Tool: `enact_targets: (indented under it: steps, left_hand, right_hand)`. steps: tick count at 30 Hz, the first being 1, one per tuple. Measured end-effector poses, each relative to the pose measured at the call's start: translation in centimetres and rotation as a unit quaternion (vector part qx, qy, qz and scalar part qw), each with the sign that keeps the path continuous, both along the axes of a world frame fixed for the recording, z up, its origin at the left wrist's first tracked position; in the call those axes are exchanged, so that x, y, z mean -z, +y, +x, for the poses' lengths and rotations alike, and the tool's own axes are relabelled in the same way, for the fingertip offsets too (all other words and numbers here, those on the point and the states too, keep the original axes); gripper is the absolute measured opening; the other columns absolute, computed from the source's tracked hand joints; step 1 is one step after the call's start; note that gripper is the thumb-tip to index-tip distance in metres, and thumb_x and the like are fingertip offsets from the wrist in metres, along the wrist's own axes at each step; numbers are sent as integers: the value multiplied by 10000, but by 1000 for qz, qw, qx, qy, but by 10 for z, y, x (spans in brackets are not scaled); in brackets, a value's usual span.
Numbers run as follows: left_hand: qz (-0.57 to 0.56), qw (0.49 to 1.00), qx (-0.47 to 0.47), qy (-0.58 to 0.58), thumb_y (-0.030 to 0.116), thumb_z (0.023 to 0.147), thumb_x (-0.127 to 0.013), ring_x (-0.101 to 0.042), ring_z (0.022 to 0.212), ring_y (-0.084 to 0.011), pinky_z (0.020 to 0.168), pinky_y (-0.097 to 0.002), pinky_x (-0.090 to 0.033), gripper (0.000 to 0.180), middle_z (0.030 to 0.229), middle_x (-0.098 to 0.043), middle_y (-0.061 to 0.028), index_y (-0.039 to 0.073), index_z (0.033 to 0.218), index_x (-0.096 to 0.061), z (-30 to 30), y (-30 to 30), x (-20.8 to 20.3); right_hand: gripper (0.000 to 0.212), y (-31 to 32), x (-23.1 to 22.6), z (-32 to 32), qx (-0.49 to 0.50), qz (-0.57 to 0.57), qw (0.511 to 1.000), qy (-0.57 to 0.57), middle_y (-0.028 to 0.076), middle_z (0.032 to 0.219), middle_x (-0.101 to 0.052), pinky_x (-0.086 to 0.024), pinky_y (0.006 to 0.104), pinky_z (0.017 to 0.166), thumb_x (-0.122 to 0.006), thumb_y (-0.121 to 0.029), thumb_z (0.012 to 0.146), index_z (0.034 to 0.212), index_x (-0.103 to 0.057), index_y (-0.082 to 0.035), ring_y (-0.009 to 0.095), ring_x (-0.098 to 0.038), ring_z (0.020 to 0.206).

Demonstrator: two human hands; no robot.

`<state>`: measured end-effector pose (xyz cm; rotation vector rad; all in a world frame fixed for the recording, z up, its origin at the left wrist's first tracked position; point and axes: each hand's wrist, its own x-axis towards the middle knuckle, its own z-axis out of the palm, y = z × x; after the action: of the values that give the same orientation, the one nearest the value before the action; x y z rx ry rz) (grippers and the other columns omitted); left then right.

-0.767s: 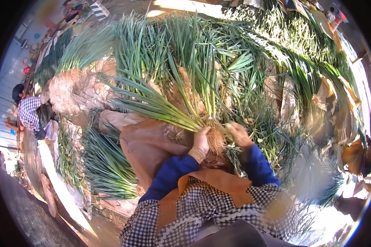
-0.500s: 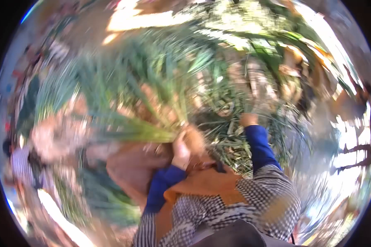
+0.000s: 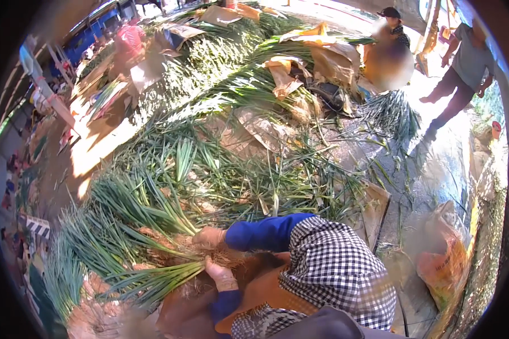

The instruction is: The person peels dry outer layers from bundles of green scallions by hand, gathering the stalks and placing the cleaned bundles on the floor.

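In the lower middle, my left hand (image 3: 219, 271) is closed round the pale base of a bunch of scallions (image 3: 164, 278), whose green leaves fan out to the left. Just beyond it, my right hand (image 3: 209, 236), at the end of a blue sleeve, grips the root end of more scallions (image 3: 158, 209). Their stringy brown roots (image 3: 229, 259) hang between and beside my hands. Several further scallions (image 3: 79, 248) lie in a row to the left, with soil-coloured roots. My fingers partly hide the stems they hold.
Loose scallion leaves (image 3: 254, 186) litter the ground ahead. Farther off are large heaps of scallions (image 3: 226, 93) with brown sacks (image 3: 333, 59). A person stands (image 3: 464, 62) at the far right; another sits near the sacks. An orange-and-white bag (image 3: 444, 263) stands at right.
My right hand has come from the loose leaves on the right to beside my left hand and now grips scallions. My left hand still holds its bunch. The view has turned and sharpened.
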<state>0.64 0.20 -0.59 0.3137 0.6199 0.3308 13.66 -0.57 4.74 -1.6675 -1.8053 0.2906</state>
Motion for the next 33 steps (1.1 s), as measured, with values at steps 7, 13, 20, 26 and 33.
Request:
enact_targets:
  steps: [7, 13, 20, 26, 33]
  left_hand:
    - [8, 1000, -5, 0, 310, 883, -416, -525, 1018, -285, 901, -424, -418, 420, 1130, -541, -148, 6, 1161, -499, -14, 25, 1]
    - [8, 1000, 18, -23, 317, 886, -412, -517, 1031, -288, 906, -428, -414, 430, 1147, -533, -152, 9, 1175, -492, -9, 28, -5]
    - [16, 999, 35, -26, 326, 890, -406, -508, 1045, -293, 911, -432, -410, 442, 1166, -524, -157, 13, 1192, -483, -19, 15, -9]
    - [15, 999, 13, -43, 334, 893, -401, -501, 1057, -297, 916, -436, -406, 452, 1182, -516, -160, 17, 1207, -476, -35, 29, -17]
    - [22, 996, -88, 19, 179, 881, -495, -602, 742, -210, 632, -333, -509, 210, 948, -619, -81, 60, 1047, -545, -18, 9, -44]
  right_hand:
    - [300, -56, -97, -11, -192, -145, 840, 487, 79, 865, -635, -452, 343, 695, -541, -272, 881, 915, -619, 16, 191, -569, 768]
    - [532, -62, -14, 83, 254, -317, 911, 67, 165, 907, -643, -476, 413, 737, -615, -460, 766, 1032, -599, 0, 317, -608, 847]
    - [543, -18, 1, -6, 63, -266, 849, 452, 143, 976, -622, -474, 367, 731, -565, -484, 797, 1071, -577, -15, 250, -589, 798]
    - [520, -19, -7, -16, 42, -99, 951, 289, 145, 905, -624, -464, 364, 693, -568, -450, 824, 1093, -565, -4, 243, -577, 787]
    - [320, -13, 30, -30, 66, -89, 858, 502, 142, 971, -593, -482, 354, 712, -554, -248, 836, 1060, -560, -21, 237, -574, 841]
